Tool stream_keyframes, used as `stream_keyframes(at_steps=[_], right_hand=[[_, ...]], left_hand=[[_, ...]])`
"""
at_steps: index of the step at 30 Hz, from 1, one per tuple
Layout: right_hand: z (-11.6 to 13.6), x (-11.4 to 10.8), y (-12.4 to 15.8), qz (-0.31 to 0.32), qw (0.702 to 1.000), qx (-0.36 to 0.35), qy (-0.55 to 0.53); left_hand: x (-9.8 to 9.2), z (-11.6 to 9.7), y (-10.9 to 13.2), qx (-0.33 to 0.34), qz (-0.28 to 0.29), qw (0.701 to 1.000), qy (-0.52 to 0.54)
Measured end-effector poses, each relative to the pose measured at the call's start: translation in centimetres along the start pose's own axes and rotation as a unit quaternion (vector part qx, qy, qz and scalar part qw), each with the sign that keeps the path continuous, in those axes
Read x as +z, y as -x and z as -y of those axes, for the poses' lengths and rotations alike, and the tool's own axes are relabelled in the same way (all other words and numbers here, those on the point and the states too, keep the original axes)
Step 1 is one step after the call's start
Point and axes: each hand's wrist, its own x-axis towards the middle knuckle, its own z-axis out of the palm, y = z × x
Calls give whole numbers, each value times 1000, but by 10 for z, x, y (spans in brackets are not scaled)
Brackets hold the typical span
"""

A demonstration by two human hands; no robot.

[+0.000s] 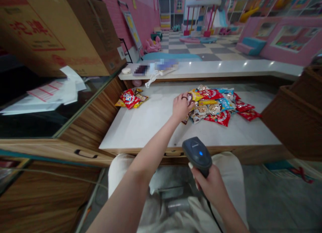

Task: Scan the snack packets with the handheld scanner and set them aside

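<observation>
My right hand (210,184) grips the handle of a dark grey barcode scanner (197,154), held above my lap with a blue light lit on its top. Stretched forward over the white desk (141,129), my left hand (182,107) has its fingers closed on a yellow and brown snack packet (195,96) at the left edge of a pile. That pile of snack packets (222,105) mixes red, blue, yellow and white wrappers. Farther left lies a smaller group of red and yellow packets (130,98). My left fingertips are partly hidden.
A raised white ledge (213,70) runs behind the desk, with a phone (141,70) and a white cable (151,79) on it. A large cardboard box (57,35) and papers (50,95) stand on the left counter. On the right is a brown woven basket (297,115).
</observation>
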Motion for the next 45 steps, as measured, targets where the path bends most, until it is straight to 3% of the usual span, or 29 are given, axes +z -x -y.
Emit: stream_keyframes(at_steps=[2, 4, 7, 9, 11, 13, 16, 19, 22, 27, 35, 38, 40, 42, 43, 45], right_hand=[[-7, -5, 0, 15, 999, 22, -27], [-13, -6, 1, -30, 998, 31, -39], [-18, 0, 1, -25, 998, 37, -51], [-18, 7, 1, -17, 998, 33, -51], [-17, 14, 0, -11, 998, 26, -47], [-15, 20, -2, -2, 999, 24, -42], [-14, 25, -6, 5, 999, 20, -28], [-14, 27, -8, -3, 1000, 19, -9], [-15, 27, -8, -15, 999, 28, -3], [-14, 26, -8, -23, 999, 28, 4], [-11, 25, 0, -5, 1000, 5, 14], [-7, 24, 4, 1, 1000, 1, 6], [-3, 23, 6, 6, 1000, -4, 0], [3, 22, 7, 17, 1000, -3, -5], [6, 22, 8, 20, 1000, -2, -6], [14, 23, 8, 51, 999, 2, 1]], left_hand=[[11, 2, -7, -5, 27, 999, -21], [13, 7, -4, 2, 38, 999, -4], [-6, 20, 11, 15, 0, 997, 78], [-31, 33, 21, 11, -45, 993, 112], [-66, 50, 24, -7, -101, 991, 82], [-104, 69, 21, -55, -171, 984, -8], [-158, 97, 7, -172, -257, 934, -179], [-195, 120, -10, -236, -272, 889, -284], [-213, 135, -21, -260, -248, 875, -324], [-217, 146, -14, -253, -184, 891, -330], [-223, 133, 49, -238, -125, 921, -282], [-221, 120, 72, -193, -144, 945, -221], [-213, 108, 87, -157, -174, 964, -127], [-199, 95, 103, -150, -191, 969, 37], [-191, 88, 111, -161, -186, 959, 140], [-173, 74, 128, -194, -148, 907, 343]])
